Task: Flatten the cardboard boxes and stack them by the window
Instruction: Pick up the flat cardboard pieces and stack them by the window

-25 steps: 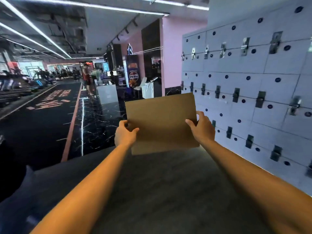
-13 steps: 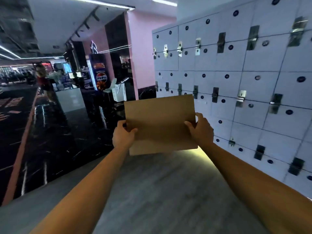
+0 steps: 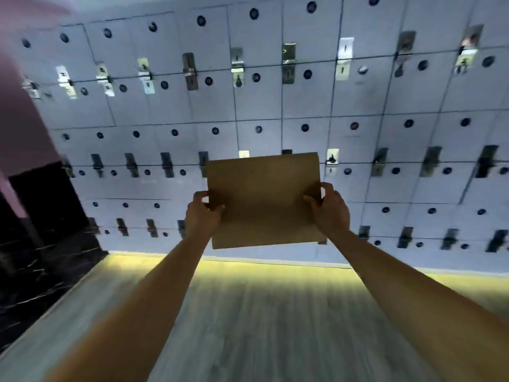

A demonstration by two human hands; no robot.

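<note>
Cardboard (image 3: 264, 199) pinched at both side edges by fingers (image 3: 205, 201).

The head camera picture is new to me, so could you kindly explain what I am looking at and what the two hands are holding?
There is no machine here: a person wears a wide-angle camera on the head, looking forward and down along both bare arms. The left hand and the right hand each grip one side edge of a flat brown cardboard sheet, held upright in the air, resting on nothing. Behind it stands a wall of pale grey lockers with dark round locks and metal latches. Below is a grey wood-look floor, with a yellow light strip glowing along the lockers' base.
</note>
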